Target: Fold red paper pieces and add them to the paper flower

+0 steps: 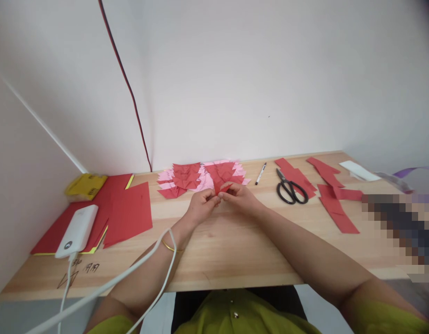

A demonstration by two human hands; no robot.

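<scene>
My left hand (202, 205) and my right hand (238, 196) meet over the middle of the table, both closed on one small piece of red paper (224, 187). Fingertips cover part of the paper, so its exact fold cannot be made out. Just behind my hands lies a group of folded pink paper pieces (204, 181) and folded red paper pieces (185, 177), with pointed edges and overlapping one another. A gold bangle (168, 246) circles my left wrist.
Left: red paper sheets (129, 215), a white power bank (77, 230) and a yellow packet (86, 186). Right: a pen (260, 174), black-handled scissors (287, 191), red paper strips (336, 208) and a white strip (359, 170). A white cable (131, 269) crosses my left forearm.
</scene>
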